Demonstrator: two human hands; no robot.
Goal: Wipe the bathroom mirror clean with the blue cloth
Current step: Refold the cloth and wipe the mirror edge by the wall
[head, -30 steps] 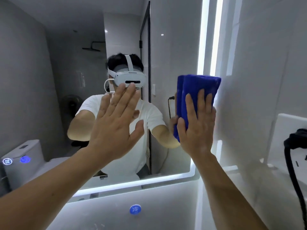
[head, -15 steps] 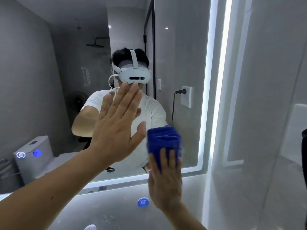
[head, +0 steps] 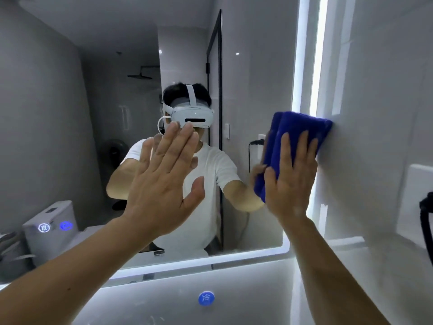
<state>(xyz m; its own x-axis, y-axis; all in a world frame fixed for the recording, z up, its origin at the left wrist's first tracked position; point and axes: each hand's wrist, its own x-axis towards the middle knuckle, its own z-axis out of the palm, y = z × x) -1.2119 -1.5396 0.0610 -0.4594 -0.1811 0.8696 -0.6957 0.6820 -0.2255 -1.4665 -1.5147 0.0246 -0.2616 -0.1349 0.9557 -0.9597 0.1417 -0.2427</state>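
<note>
my right hand [head: 289, 181] flat, fingers straight, pressing folded blue terry cloth [head: 297, 139] against right edge of lit-rimmed bathroom mirror [head: 70, 113], beside glowing vertical light strip [head: 304, 66]. cloth upper corner overlaps onto grey wall tile [head: 386, 90]. my left hand [head: 164, 184] open, fingers spread, palm toward glass at mirror centre, holding nothing. round blue button [head: 206, 298] below mirror.

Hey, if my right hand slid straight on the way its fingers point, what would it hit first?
Likely nothing: above the right hand and its blue cloth only mirror glass and the lit edge strip show. The side wall looks close on the right; depth is unclear.
</note>
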